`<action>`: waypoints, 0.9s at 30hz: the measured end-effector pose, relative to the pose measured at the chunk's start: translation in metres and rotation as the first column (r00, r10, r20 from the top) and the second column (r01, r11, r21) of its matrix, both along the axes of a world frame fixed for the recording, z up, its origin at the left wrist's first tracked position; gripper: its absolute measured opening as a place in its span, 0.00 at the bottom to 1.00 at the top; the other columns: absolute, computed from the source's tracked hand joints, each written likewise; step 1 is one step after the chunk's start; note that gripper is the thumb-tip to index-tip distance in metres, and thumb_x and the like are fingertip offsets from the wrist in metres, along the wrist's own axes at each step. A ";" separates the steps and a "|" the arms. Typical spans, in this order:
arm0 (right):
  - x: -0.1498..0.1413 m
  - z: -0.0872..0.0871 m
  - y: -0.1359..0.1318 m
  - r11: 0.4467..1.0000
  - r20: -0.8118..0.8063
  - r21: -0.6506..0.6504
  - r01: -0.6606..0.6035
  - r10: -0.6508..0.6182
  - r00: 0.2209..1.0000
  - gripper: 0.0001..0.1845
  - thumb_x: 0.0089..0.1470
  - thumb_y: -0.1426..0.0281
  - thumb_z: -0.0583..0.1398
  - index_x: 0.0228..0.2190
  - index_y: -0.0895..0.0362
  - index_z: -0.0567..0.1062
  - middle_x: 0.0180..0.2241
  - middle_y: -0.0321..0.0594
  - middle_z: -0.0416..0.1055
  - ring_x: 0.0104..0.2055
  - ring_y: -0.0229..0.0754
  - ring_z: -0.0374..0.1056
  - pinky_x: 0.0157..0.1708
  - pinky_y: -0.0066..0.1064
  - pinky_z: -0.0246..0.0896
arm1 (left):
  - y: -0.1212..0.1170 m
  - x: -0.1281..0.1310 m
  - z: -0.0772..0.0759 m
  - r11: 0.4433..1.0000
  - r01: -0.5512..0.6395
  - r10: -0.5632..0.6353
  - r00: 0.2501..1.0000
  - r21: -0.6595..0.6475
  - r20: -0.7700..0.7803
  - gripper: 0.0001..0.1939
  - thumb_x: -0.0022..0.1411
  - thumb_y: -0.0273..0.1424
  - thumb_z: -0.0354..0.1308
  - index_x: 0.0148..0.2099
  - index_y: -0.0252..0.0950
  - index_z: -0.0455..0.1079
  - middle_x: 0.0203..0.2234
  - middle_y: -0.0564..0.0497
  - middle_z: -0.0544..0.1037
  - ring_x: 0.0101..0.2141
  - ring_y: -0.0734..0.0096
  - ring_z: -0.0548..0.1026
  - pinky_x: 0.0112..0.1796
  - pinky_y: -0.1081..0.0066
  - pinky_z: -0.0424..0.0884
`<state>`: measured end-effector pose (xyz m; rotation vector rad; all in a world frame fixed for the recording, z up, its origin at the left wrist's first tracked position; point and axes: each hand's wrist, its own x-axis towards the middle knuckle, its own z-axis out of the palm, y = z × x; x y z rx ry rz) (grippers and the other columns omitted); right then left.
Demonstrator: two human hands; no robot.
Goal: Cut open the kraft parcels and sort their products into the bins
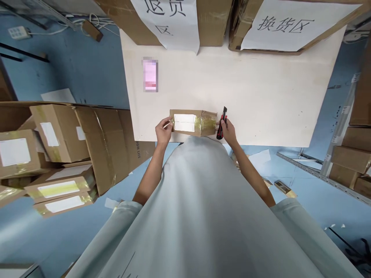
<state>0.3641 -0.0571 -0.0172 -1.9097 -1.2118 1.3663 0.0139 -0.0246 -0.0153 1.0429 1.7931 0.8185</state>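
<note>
A small cardboard box (191, 133) with a white label and yellowish clear tape lies at the near edge of the white table (246, 92). My left hand (164, 130) pinches the box's left end between thumb and fingers. In my right hand (229, 132) is a red and black box cutter (222, 124), its dark tip pointing away from me. A fingertip of that hand reaches the box's right end, where the cardboard edges look loose. The palm side of both hands is hidden.
Two large cartons with handwritten paper signs (171, 23) (290, 29) stand along the table's far side. A blurred pink rectangle (150, 75) lies at the left. An open carton (107, 143) of taped parcels (55, 133) sits left; more boxes (352, 153) are stacked right.
</note>
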 end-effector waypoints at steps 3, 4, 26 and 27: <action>-0.019 0.024 0.005 0.994 0.158 -0.001 -0.107 0.106 0.982 0.31 0.78 0.41 0.42 0.43 0.49 0.71 0.38 0.41 0.79 0.41 0.47 0.75 0.45 0.38 0.71 | 0.004 -0.005 0.016 0.997 0.075 -0.073 0.986 0.009 -0.153 0.17 0.67 0.39 0.70 0.55 0.40 0.83 0.62 0.37 0.83 0.64 0.48 0.79 0.63 0.48 0.79; -0.023 0.031 0.007 0.992 0.193 -0.011 -0.127 0.127 0.973 0.31 0.78 0.42 0.42 0.42 0.49 0.70 0.37 0.40 0.78 0.41 0.48 0.74 0.45 0.38 0.70 | 0.005 -0.004 0.024 0.994 0.108 -0.101 0.975 0.026 -0.195 0.16 0.67 0.38 0.70 0.55 0.41 0.83 0.63 0.37 0.82 0.66 0.47 0.77 0.65 0.47 0.78; -0.048 0.146 0.035 0.931 0.662 -0.170 -0.323 0.350 0.662 0.36 0.82 0.48 0.37 0.60 0.56 0.73 0.44 0.56 0.83 0.44 0.62 0.78 0.43 0.41 0.64 | -0.018 0.047 0.059 0.944 0.320 -0.329 0.929 0.078 0.170 0.19 0.74 0.32 0.61 0.63 0.41 0.83 0.60 0.44 0.86 0.56 0.54 0.86 0.57 0.55 0.84; -0.050 0.150 0.033 0.934 0.677 -0.168 -0.314 0.341 0.653 0.35 0.82 0.49 0.37 0.60 0.56 0.73 0.46 0.57 0.83 0.45 0.62 0.78 0.44 0.41 0.64 | -0.012 0.044 0.059 0.947 0.308 -0.318 0.934 0.088 0.162 0.17 0.74 0.32 0.62 0.61 0.41 0.85 0.59 0.44 0.87 0.56 0.54 0.85 0.57 0.55 0.83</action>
